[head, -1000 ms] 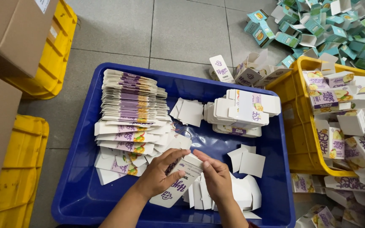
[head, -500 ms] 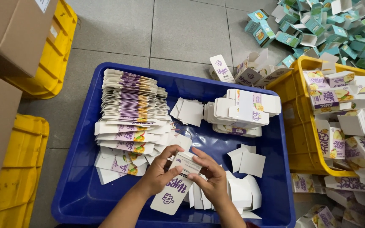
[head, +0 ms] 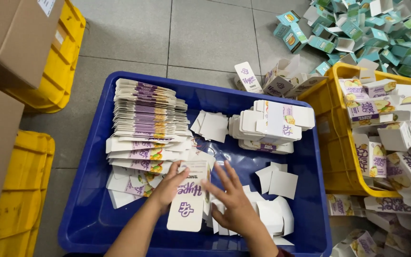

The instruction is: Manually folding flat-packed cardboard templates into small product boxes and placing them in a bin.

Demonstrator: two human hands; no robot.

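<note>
From where I watch, the folding of small white-and-purple cartons looks to be somewhere in the middle — a judgement from how the piles lie. A tall stack of flat carton blanks [head: 146,121] leans along the left side of the blue crate [head: 79,223], and it is thick, so I would say plenty is left to shape. On the right of the crate floor sits a smaller bundle of flat cartons [head: 274,126], and loose white card pieces [head: 277,181] lie scattered near the front. What counts as done seems to be the yellow crate [head: 331,147] at the right, heaped with erected cartons [head: 386,138], with more spilled on the tiled floor [head: 167,38] beside it; a heap of teal cartons [head: 357,28] lies well apart at the top right. The piece in hand is one carton [head: 189,200], upright-long and partly opened, held low over the crate's front middle. My left hand [head: 170,185] grips its left edge, fingers curled round the side, thumb toward the top. My right hand [head: 236,204] rests against its right side, fingers spread fairly wide and flat, palm down — pressing more than pinching, as far as I can tell. Both forearms come in from the bottom edge, angled toward each other.
</note>
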